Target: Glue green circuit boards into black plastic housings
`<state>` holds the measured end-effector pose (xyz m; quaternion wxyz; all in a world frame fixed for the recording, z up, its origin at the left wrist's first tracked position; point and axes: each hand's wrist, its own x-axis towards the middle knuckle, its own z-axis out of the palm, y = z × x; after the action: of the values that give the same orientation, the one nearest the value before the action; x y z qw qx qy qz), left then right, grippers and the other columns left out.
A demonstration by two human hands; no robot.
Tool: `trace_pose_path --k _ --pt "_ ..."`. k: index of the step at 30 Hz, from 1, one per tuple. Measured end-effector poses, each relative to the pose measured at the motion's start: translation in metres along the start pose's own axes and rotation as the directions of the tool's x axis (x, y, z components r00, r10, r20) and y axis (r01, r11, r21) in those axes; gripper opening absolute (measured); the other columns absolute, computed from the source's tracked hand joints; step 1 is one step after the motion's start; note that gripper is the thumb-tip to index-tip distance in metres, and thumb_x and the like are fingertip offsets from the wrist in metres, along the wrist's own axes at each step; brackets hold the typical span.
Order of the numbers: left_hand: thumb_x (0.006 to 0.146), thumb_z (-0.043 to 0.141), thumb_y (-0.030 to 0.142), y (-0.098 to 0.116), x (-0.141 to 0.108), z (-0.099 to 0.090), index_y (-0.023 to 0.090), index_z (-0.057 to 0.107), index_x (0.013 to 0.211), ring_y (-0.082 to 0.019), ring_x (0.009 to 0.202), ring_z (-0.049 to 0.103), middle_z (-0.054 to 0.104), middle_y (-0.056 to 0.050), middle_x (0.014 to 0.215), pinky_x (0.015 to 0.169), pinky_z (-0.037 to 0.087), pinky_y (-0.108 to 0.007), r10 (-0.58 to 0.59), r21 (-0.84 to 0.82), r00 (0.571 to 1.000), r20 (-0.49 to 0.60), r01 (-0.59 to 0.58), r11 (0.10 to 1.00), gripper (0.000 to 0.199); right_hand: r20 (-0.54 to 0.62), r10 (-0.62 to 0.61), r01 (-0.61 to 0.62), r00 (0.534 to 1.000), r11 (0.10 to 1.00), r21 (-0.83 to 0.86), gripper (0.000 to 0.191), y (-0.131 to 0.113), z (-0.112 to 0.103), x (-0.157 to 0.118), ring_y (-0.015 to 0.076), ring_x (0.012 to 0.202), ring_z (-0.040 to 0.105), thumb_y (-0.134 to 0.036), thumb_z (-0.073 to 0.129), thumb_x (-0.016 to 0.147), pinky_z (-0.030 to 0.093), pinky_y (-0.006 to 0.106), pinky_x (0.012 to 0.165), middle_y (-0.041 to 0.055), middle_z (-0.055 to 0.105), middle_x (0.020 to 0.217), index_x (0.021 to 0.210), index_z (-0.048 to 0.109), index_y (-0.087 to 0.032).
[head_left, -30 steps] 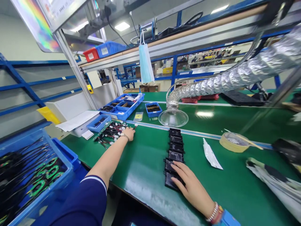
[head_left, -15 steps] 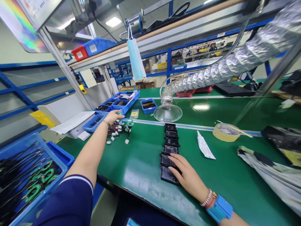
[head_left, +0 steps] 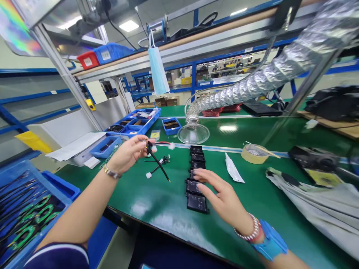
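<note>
Black wiring (head_left: pixel 156 158) is pinched by the left hand (head_left: pixel 126 154), the right hand (head_left: pixel 226 198) half-spread over dark cases (head_left: pixel 197 164).

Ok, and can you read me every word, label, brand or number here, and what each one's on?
No text can be read.
Small red plastic bin: white rectangular label, too blurred to read.
Blue plastic bin beside it: pale rectangular label, too blurred to read.
White tapered tube: any print is too small to read.
</note>
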<state>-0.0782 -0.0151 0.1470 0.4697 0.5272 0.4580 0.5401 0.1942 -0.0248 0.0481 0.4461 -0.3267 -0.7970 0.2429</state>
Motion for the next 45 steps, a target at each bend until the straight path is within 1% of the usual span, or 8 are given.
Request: trace_pose_path --k 6,11,15,21,28,33,36,45 --pt "0.06 0.073 0.038 -0.034 -0.05 0.065 0.021 0.05 0.092 -0.017 0.083 0.06 0.058 -0.006 0.107 0.07 0.051 -0.029 -0.161 -0.155 0.976 0.149 0.184 0.971 0.042 0.035 -0.098 0.098 0.995 0.995 0.017 0.022 -0.043 0.014 0.015 0.0163 0.081 0.058 -0.023 0.045 0.083 0.048 0.03 0.074 0.0076 0.061 0.092 0.103 0.054 -0.018" --pt "0.058 0.074 0.017 -0.038 -0.056 0.069 0.027 0.049 0.111 -0.014 0.076 0.059 0.058 -0.003 0.106 0.064 0.049 -0.023 -0.142 -0.001 0.974 0.174 0.145 0.989 0.059 0.056 0.163 -0.17 0.985 0.969 0.181 0.017 -0.043 0.008 0.016 0.0102 0.051 0.05 -0.021 0.041 0.083 0.044 0.023 0.054 -0.0019 0.052 0.057 0.086 0.056 -0.017" --pt "0.063 0.07 0.018 -0.048 -0.052 0.07 0.018 0.061 0.095 -0.014 0.076 0.056 0.063 -0.003 0.086 0.066 0.046 -0.022 -0.136 0.106 0.975 0.177 0.119 0.987 0.033 0.174 0.345 -0.386 0.923 0.839 0.385 0.014 -0.046 0.005 0.01 0.0067 0.041 0.039 -0.022 0.041 0.08 0.036 0.018 0.042 -0.0062 0.043 0.049 0.081 0.053 -0.016" --pt "0.065 0.069 0.027 -0.075 -0.057 0.095 0.016 0.059 0.075 -0.011 0.067 0.054 0.057 0.0 0.075 0.067 0.046 -0.026 -0.261 -0.319 0.945 0.198 0.314 0.894 0.018 0.152 0.466 -0.484 0.872 0.771 0.415 0.009 -0.035 0.015 -0.003 0.0067 0.04 0.037 -0.022 0.043 0.077 0.034 0.018 0.04 -0.0071 0.042 0.047 0.08 0.05 -0.016" --pt "0.071 0.062 0.041 -0.091 -0.056 0.082 0.013 0.055 0.066 -0.004 0.043 0.031 0.044 0.004 0.053 0.039 0.023 -0.016 -0.238 0.066 0.968 0.079 0.233 0.97 0.029 -0.07 0.158 -0.162 0.985 0.985 -0.056 0.017 -0.008 0.007 -0.021 0.0132 0.063 0.053 -0.017 0.037 0.083 0.045 0.025 0.059 0.0031 0.056 0.069 0.085 0.054 -0.016" --pt "0.078 0.051 0.038 -0.11 -0.052 0.058 0.013 0.06 0.064 -0.008 0.054 0.045 0.052 0.0 0.062 0.049 0.034 -0.018 -0.221 0.56 0.911 0.349 -0.014 0.828 0.03 0.241 -0.227 0.324 0.944 0.781 -0.534 0.033 0.025 -0.009 -0.054 0.0166 0.068 0.053 -0.004 0.027 0.083 0.043 0.026 0.055 0.0098 0.059 0.08 0.098 0.056 -0.012" --pt "0.082 0.045 0.033 -0.127 -0.049 0.061 0.015 0.063 0.074 -0.01 0.059 0.048 0.055 -0.001 0.07 0.054 0.037 -0.019 -0.223 0.609 0.834 0.505 -0.161 0.777 0.026 0.286 -0.171 0.314 0.943 0.746 -0.588 0.032 0.04 -0.007 -0.07 0.0149 0.066 0.052 -0.004 0.029 0.084 0.042 0.024 0.054 0.0084 0.058 0.081 0.099 0.056 -0.012" --pt "0.087 0.037 0.029 -0.157 -0.027 0.075 0.015 0.056 0.074 -0.013 0.066 0.05 0.055 -0.002 0.071 0.063 0.037 -0.022 -0.145 0.693 0.822 0.551 -0.353 0.629 0.027 0.222 0.02 0.121 0.975 0.79 -0.601 0.024 0.057 -0.004 -0.075 0.015 0.069 0.051 -0.011 0.038 0.086 0.043 0.025 0.059 0.0071 0.056 0.081 0.096 0.059 -0.014"
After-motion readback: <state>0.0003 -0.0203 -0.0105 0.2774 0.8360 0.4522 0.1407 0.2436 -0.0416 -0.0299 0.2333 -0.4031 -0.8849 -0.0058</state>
